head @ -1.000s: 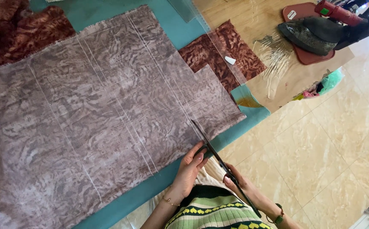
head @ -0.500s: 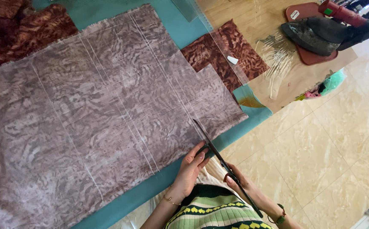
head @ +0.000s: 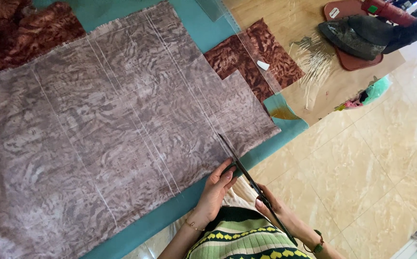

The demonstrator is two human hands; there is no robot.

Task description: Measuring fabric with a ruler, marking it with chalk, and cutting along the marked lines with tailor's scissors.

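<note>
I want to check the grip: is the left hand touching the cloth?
Touching. The head view shows the left hand with its fingers pressed on the edge of the cloth, right beside the scissors held by the right hand.

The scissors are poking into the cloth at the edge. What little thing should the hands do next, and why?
Probably close the scissors for a short snip along the white chalk line. Their blades sit on the grey-brown fabric at its near edge, by that line. The right hand holds the handles, and the left hand steadies the cloth beside them.
</note>
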